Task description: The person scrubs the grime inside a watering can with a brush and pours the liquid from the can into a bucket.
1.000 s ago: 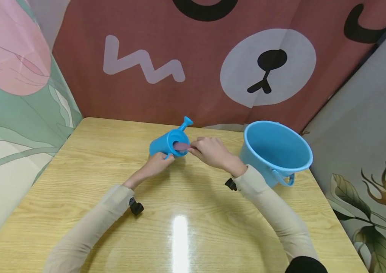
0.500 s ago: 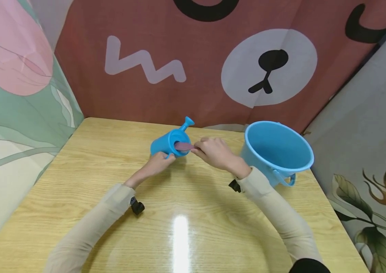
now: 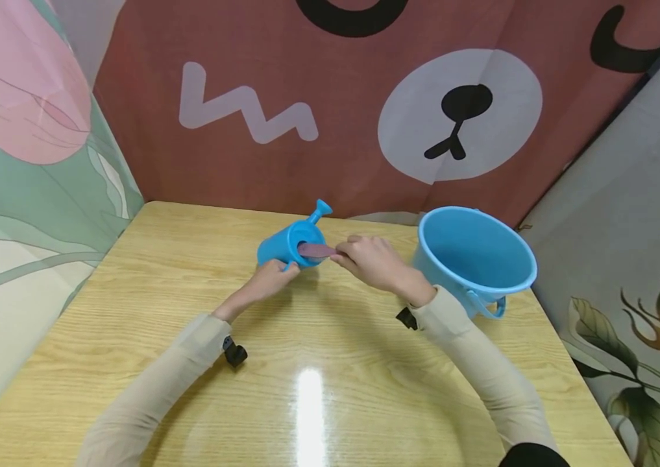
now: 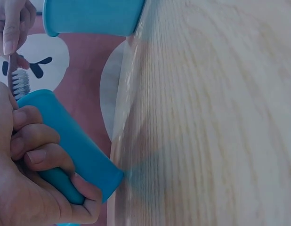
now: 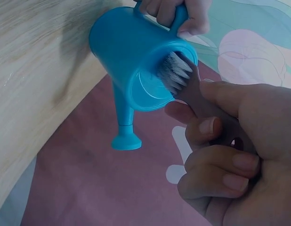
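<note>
A blue watering can [image 3: 279,248] is tipped on its side, its open mouth facing right in the head view. My left hand [image 3: 269,279] grips its handle, with the fingers curled round it in the left wrist view [image 4: 39,146]. A mauve brush [image 3: 316,251] with pale bristles [image 5: 175,73] reaches into the can's mouth. Its handle is held by my right hand [image 3: 378,264], thumb and fingers curled round it. The bristles lie at the opening, partly inside the can [image 5: 131,56]; whether they touch its inner wall, I cannot tell.
A large light-blue bucket [image 3: 452,285] stands at the right back of the wooden table [image 3: 236,402], just beyond my right forearm. Behind the table's back edge hangs a reddish-brown cloth [image 3: 236,168] with a printed animal face.
My right hand has drawn slightly to the right with the brush, so more of it shows outside the can. The can and my left hand have barely shifted.
</note>
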A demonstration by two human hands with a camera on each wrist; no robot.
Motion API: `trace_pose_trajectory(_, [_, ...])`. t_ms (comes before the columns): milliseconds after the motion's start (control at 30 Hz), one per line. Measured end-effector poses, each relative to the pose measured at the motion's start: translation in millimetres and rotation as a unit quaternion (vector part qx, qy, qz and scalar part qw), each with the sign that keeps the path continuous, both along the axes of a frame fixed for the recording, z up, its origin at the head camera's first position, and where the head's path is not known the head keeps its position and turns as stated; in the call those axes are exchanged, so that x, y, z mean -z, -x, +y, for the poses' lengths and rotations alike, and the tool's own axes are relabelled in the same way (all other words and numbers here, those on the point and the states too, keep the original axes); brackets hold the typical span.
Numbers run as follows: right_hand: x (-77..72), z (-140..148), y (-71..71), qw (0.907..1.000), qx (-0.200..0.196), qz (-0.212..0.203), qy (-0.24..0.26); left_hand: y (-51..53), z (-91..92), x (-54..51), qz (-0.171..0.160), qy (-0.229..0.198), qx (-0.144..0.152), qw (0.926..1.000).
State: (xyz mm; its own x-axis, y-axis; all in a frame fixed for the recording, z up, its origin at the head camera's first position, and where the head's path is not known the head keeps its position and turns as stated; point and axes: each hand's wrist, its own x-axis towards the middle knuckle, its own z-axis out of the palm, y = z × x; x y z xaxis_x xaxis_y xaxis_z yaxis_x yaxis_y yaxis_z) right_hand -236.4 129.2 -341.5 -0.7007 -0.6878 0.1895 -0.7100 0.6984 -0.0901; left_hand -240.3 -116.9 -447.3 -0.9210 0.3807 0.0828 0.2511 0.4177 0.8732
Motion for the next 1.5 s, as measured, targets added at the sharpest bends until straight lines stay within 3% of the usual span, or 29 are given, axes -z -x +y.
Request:
trace_pose_trajectory(667, [-0.4, 10.3, -2.9, 1.0000, 0.005, -0.003, 0.002, 2.2, 0.5, -1.4, -0.005, -0.002, 0.006, 1.0000])
trace_pose_trajectory(1100, [-1.5, 15.7, -7.1, 0.9998, -0.006, 0.018, 0.000, 1.5, -0.1, -1.1, -0.015, 0.005, 0.005, 0.9999])
trace_pose_trajectory(1300, [-8.8, 23.7, -9.5, 0.9996, 0.009, 0.025, 0.007, 2.0, -4.0, -0.7, 0.005, 0.005, -0.027, 0.9996])
trace_pose_trajectory(1500, [-3.6, 26.8, -9.3, 0.9995, 0.016, 0.027, 0.009, 1.6, -8.0, 2.3, 0.021, 0.035, -0.009, 0.9991])
